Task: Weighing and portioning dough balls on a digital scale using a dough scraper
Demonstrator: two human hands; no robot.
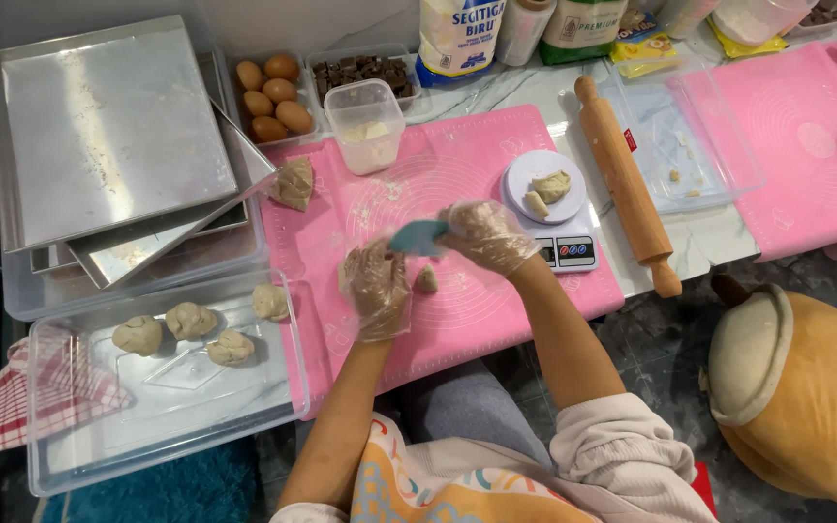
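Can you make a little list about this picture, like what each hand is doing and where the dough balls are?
left hand: gloved left hand holds dough, over the pink silicone mat
right hand: gloved right hand grips a flat blue plastic scraper
between hands: small beige dough piece on the mat
scale: white round kitchen scale with two dough pieces on it
tray: clear plastic tray holding four dough balls
big lump: large beige dough lump at the mat's far left corner
roller: wooden rolling pin right of the scale
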